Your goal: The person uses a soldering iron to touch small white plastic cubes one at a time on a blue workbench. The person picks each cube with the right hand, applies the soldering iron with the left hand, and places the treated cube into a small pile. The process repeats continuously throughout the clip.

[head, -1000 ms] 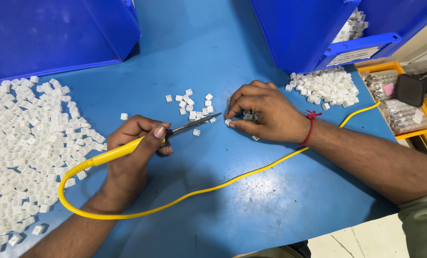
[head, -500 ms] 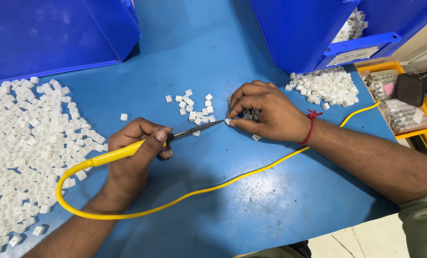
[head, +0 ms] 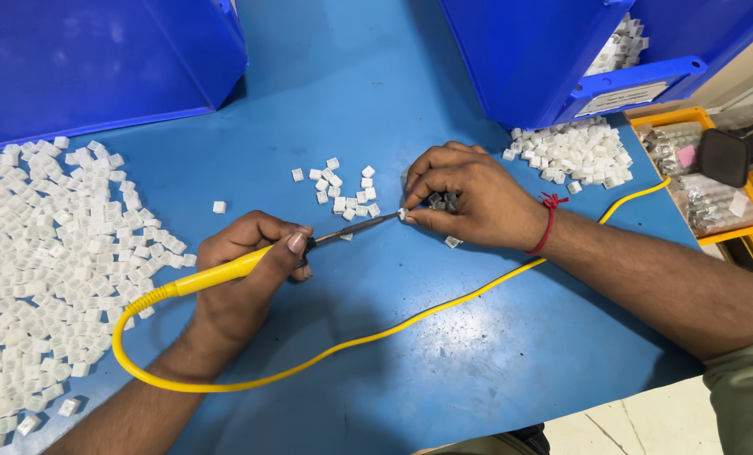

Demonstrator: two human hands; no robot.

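**Iron tip meeting a pinched white piece**

The left hand (head: 246, 282) gripped a yellow-handled iron (head: 225, 271), fingers wrapped shut around the handle with the thumb pressed near its dark collar. The metal tip (head: 368, 224) pointed right and touched a small white piece (head: 403, 214) pinched between thumb and forefinger of the right hand (head: 477, 198). That piece was held just above the blue table (head: 444, 337), midway between the two hands. A few dark parts (head: 444, 202) lay cupped under the right hand's curled fingers. A red thread (head: 548, 221) circled the right wrist.

The iron's yellow cord (head: 376, 335) looped below the left wrist and ran right, passing under the right forearm towards the table's far edge. A small cluster of white pieces (head: 338, 190) lay just above the tip. A large heap (head: 48, 270) covered the table's left side, and a smaller pile (head: 574, 153) sat before a blue bin (head: 545, 59). Another blue bin (head: 98, 67) stood at upper left. Yellow trays (head: 713, 181) held bagged parts at right.
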